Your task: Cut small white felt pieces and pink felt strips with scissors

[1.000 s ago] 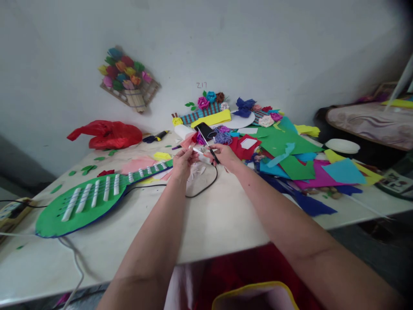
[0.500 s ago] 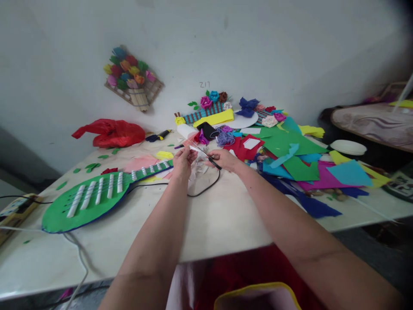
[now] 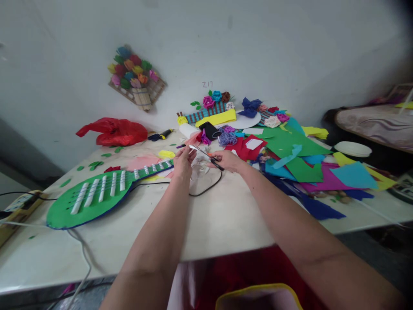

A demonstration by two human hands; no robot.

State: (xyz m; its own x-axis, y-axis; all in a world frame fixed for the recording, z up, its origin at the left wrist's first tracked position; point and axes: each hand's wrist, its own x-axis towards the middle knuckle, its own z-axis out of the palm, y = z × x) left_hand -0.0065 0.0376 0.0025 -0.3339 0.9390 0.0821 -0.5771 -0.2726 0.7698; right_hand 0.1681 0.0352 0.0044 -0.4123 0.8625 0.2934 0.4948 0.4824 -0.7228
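Note:
In the head view, my right hand [image 3: 227,161] is closed on the dark handles of a pair of scissors [image 3: 215,163], whose blades point left and away. My left hand [image 3: 184,160] pinches a small piece of white paper [image 3: 192,147] at the blade tips. How far the blades are apart is too small to tell. White paper scraps [image 3: 200,165] lie on the table just below and between the hands. Left of my left hand lies a green guitar-shaped craft [image 3: 97,193] with white strips and strings, its neck end close to my wrist.
Coloured paper sheets [image 3: 298,146] are heaped on the right of the table [image 3: 222,219]. A red plastic bag [image 3: 119,131], pliers [image 3: 165,134] and a black phone [image 3: 209,130] lie toward the wall. A power strip [image 3: 19,211] sits at the left edge; a black cable [image 3: 209,187] loops below my hands.
The whole view has shifted slightly, so things appear a little to the right. Both hands keep nearly the same place, still with the scissors and white paper.

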